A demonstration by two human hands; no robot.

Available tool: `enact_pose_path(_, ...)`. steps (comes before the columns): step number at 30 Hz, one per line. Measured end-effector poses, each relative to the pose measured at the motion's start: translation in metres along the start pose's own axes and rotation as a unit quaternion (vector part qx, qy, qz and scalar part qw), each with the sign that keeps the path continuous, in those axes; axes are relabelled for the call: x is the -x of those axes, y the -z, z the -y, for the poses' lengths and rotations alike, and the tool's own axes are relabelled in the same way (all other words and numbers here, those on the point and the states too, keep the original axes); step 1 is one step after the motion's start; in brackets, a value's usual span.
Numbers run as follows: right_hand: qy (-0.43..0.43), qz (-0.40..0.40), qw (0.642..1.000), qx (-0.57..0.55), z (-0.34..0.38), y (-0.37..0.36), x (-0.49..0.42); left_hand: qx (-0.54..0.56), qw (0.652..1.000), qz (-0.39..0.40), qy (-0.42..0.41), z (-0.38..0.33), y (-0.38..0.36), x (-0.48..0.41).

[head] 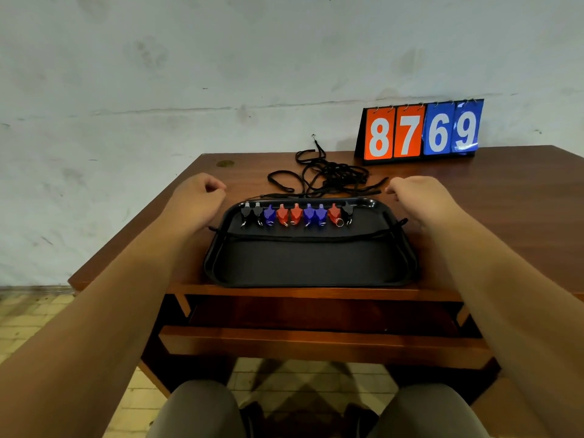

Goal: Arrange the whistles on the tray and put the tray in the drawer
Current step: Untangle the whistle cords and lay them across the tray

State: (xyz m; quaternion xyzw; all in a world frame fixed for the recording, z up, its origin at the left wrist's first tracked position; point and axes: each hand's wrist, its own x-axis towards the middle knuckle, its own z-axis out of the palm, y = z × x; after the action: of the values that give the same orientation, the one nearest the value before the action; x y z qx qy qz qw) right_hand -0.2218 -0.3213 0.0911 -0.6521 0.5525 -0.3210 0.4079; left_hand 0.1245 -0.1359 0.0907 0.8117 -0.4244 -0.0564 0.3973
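A black tray (309,263) lies on the wooden table near its front edge. Several whistles (297,214), black, blue and red, stand in one row along the tray's far side. A black cord lies across the tray's middle. My left hand (199,192) hovers left of the tray's far corner, fingers loosely curled, holding nothing. To the right of the far corner my right hand (414,192) hangs the same way, also holding nothing. Below the table's front edge the drawer (322,339) is pulled open.
A tangle of black lanyards (328,175) lies behind the tray. A flip scoreboard (420,131) reading 8769 stands at the back right against the wall. My knees show under the drawer. The floor is tiled.
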Motion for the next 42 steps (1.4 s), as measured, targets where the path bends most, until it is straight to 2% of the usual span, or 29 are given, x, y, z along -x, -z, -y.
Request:
enact_pose_path(4, 0.032, 0.015, 0.999, 0.006, 0.008, -0.003, -0.029, -0.068, 0.993, 0.064, -0.071, -0.025, -0.018, -0.030)
enact_pose_path(7, 0.055, 0.038, 0.998, 0.002, 0.000, -0.006, -0.045, -0.095, 0.986, 0.103, -0.088, -0.036, -0.039, -0.052)
enact_pose_path(10, 0.036, 0.020, 0.998, -0.039, -0.023, -0.006, -0.063, -0.112, 0.982, 0.125, -0.086, -0.040, -0.059, -0.075)
enact_pose_path(14, -0.028, -0.023, 0.985, -0.170, -0.035, -0.002, -0.091, -0.170, 0.964, 0.191, -0.070, -0.045, -0.078, -0.105)
enact_pose_path(16, -0.031, -0.017, 0.985, -0.166, -0.037, -0.001, -0.097, -0.206, 0.950, 0.225, -0.056, -0.047, -0.084, -0.115)
enact_pose_path(19, -0.002, -0.015, 0.992, -0.128, -0.040, -0.005, -0.094, -0.219, 0.945, 0.239, -0.048, -0.049, -0.089, -0.124)
enact_pose_path(23, 0.028, -0.026, 0.992, -0.123, -0.040, -0.006, -0.092, -0.240, 0.940, 0.224, -0.089, -0.065, -0.093, -0.120)
enact_pose_path(25, 0.037, -0.027, 0.991, -0.124, -0.040, -0.006, -0.090, -0.218, 0.946, 0.215, -0.107, -0.078, -0.095, -0.114)
enact_pose_path(28, 0.060, -0.018, 0.991, -0.120, -0.039, -0.006, -0.086, -0.113, 0.961, 0.220, -0.125, -0.101, -0.095, -0.100)
enact_pose_path(32, 0.119, 0.006, 0.988, -0.094, -0.035, -0.004, -0.070, -0.044, 0.953, 0.236, -0.186, -0.142, -0.092, -0.078)
enact_pose_path(35, 0.161, 0.047, 0.980, -0.102, -0.033, -0.002, -0.058, -0.024, 0.944, 0.254, -0.211, -0.169, -0.098, -0.060)
enact_pose_path(39, 0.186, 0.130, 0.964, -0.137, -0.033, 0.003, -0.049, -0.033, 0.934, 0.252, -0.250, -0.197, -0.112, -0.036)
enact_pose_path(42, 0.201, 0.160, 0.958, -0.129, -0.033, 0.003, -0.045, -0.019, 0.934, 0.246, -0.257, -0.213, -0.119, -0.024)
